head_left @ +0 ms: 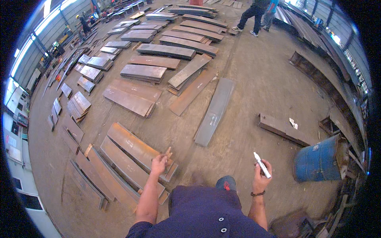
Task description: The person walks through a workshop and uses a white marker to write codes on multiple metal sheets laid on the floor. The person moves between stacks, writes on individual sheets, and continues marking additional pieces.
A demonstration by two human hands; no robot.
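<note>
A white marker pen (262, 165) is gripped in my right hand (260, 177), its tip pointing up and to the left. That wrist wears a dark beaded bracelet (258, 193). My left hand (160, 163) hangs over the near end of a stack of rusty steel plates (137, 142), fingers apart, with nothing visible in it. I cannot tell whether it touches the plates. Ahead, a long grey steel plate (214, 113) with white handwritten marks lies on the floor. My dark cap-like shoe tip (226, 183) shows below.
More plate stacks (143, 73) cover the floor ahead and left. On the right stand a blue drum (319, 160), a short steel beam (283, 130) and a long rusty beam (321, 75). Two people (256, 18) walk at the far right; others work far left.
</note>
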